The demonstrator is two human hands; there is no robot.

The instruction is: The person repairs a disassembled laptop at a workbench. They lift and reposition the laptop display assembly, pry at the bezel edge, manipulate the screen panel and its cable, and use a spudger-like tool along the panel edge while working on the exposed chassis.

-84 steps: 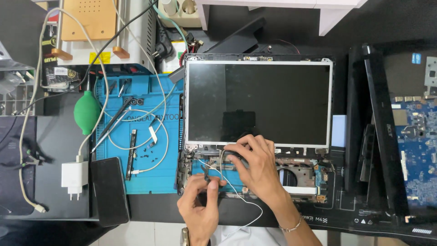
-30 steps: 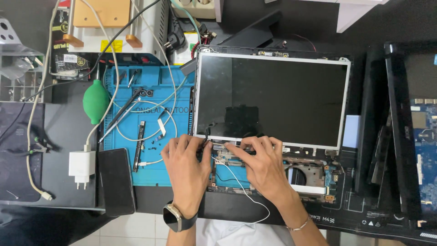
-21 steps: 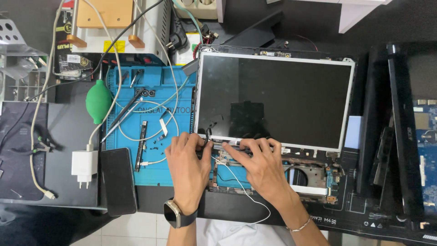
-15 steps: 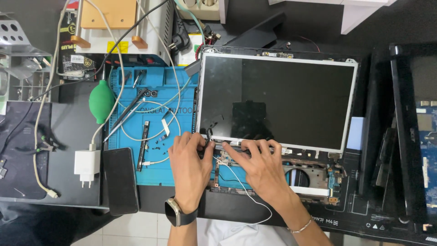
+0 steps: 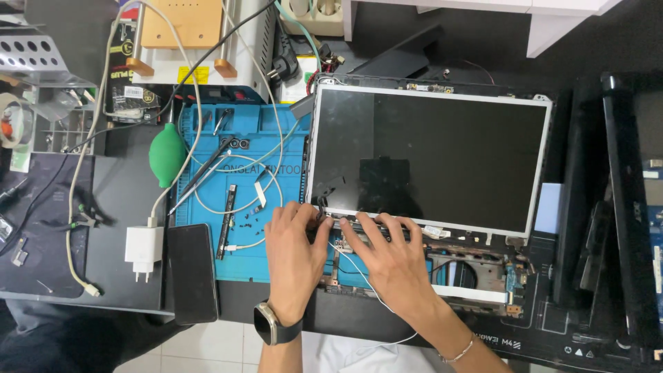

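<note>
Cluttered with parts and cables, the dark surface (image 5: 117,276) carries an opened laptop and a blue repair mat (image 5: 242,200). Nearest the camera, the 2 hands sit side by side at the bottom edge of the bare screen panel (image 5: 428,159). The left hand (image 5: 293,252), with a watch on its wrist, lies palm down with fingers spread, fingertips touching the panel's lower left corner by the hinge. The right hand (image 5: 387,259) reaches in at a slant, its fingers resting flat on the thin strip under the panel's lower edge; neither hand is closed on anything. Just beyond and beneath them lies the exposed laptop base (image 5: 476,276), with a white wire trailing out under the right wrist. The panel lies straight ahead of both hands, its long axis running left to right, and the left hand is nearer its corner. Farther off left lie a black phone (image 5: 193,273), a white charger (image 5: 143,252) and a green air blower (image 5: 167,155).
</note>
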